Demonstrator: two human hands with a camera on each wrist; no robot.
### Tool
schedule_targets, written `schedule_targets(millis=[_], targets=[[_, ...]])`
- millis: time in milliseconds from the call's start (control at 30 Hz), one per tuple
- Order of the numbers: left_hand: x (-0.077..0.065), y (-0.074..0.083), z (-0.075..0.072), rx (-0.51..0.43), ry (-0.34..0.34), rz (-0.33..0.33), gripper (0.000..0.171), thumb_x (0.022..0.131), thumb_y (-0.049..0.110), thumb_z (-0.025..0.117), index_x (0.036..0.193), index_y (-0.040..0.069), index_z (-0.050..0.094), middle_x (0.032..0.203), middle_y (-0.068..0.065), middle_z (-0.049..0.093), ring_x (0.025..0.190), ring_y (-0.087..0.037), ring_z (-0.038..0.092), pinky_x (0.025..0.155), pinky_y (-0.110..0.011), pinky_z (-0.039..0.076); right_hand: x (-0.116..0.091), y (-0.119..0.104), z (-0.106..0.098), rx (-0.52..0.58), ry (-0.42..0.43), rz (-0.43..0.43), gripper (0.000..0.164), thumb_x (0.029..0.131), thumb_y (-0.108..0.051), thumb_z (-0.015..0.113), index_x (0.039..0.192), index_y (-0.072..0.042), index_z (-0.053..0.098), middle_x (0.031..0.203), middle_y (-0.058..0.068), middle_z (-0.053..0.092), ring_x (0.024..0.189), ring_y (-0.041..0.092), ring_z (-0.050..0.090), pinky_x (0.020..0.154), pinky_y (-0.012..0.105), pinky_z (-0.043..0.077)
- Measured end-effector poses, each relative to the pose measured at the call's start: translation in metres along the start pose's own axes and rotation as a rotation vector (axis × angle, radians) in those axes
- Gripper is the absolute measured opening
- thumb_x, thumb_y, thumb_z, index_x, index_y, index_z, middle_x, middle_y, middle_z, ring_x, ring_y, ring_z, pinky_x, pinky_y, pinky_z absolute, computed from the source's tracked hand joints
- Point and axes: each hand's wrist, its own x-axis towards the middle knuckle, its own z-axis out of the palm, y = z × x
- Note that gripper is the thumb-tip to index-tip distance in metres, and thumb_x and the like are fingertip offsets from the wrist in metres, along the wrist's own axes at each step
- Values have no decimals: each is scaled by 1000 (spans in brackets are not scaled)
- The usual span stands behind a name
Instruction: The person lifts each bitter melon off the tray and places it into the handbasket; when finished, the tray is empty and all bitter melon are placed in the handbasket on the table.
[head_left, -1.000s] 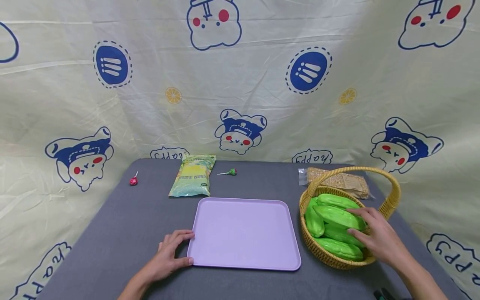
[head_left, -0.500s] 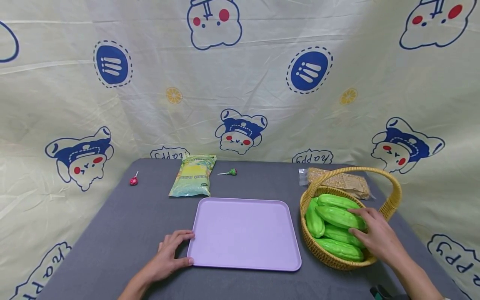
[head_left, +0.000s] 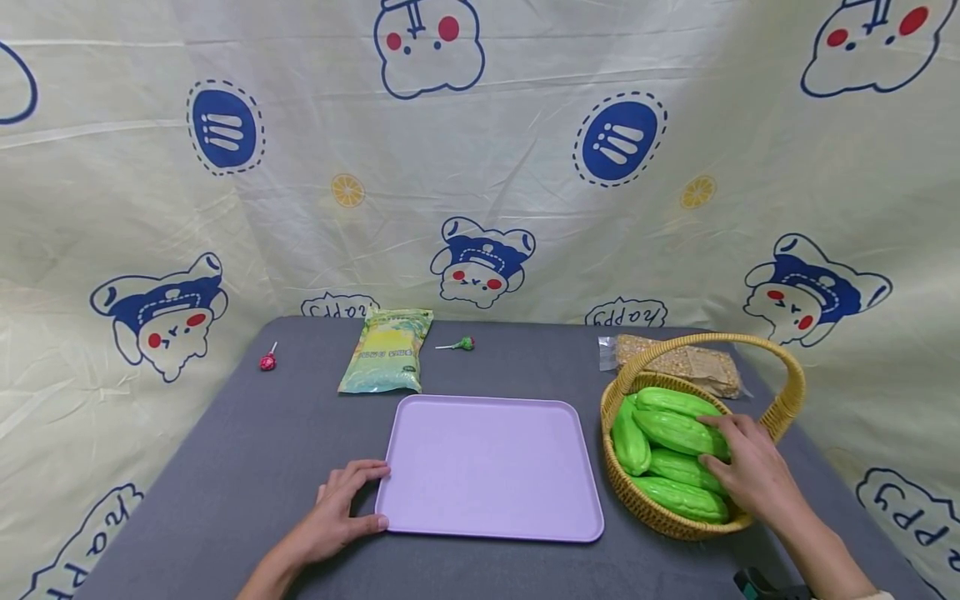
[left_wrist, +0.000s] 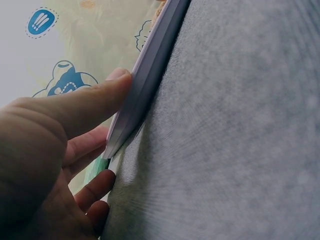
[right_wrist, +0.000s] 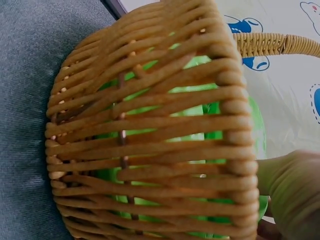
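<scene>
In the head view a wicker basket (head_left: 626, 496) on the right holds several glossy green ridged gourds (head_left: 678, 498). My right hand (head_left: 753, 467) reaches over its right rim, thumb and fingers on either side of the right end of one upper gourd (head_left: 671, 430), gripping it among the others. In the right wrist view the basket's weave (right_wrist: 150, 145) hides most of that hand's fingers. My left hand (head_left: 337, 512) rests at the left edge of a lilac rectangular tray (head_left: 487, 471). Its thumb (left_wrist: 107, 95) touches the tray's rim (left_wrist: 145, 70) in the left wrist view.
A green-yellow packet (head_left: 386, 350) lies behind the tray, beside a green lollipop (head_left: 466, 343). Far left is a red lollipop (head_left: 267, 362). Behind the basket lies a clear bag of grains (head_left: 675, 364). The basket's tall handle (head_left: 787, 392) arches above the gourds.
My right wrist and forearm have shifted slightly left, and the dark wrist device with them. The right fingers stay on the same gourd. My left hand and the tray look unmoved.
</scene>
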Motion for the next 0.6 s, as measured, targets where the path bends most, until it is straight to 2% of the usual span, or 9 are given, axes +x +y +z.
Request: schedule_targets(millis=[300,600], targets=[[0,-2,0,11,-1,44,58,77,43,73,128,24,53,138,1,44,121,-24,32,84,-38,23,1,0,1,3,4,17,56,73,-9,75,123,1,53,111,28,49,100,45,43,75,60,37],[-1,-1,0,9,-4,37,58,77,42,73,128,23,53,138,1,44,121,-24,32,84,-38,23,0,-4,-3,18,4,26,56,73,-12,76,123,2,54,113,30,49,100,46,44,77,60,36]])
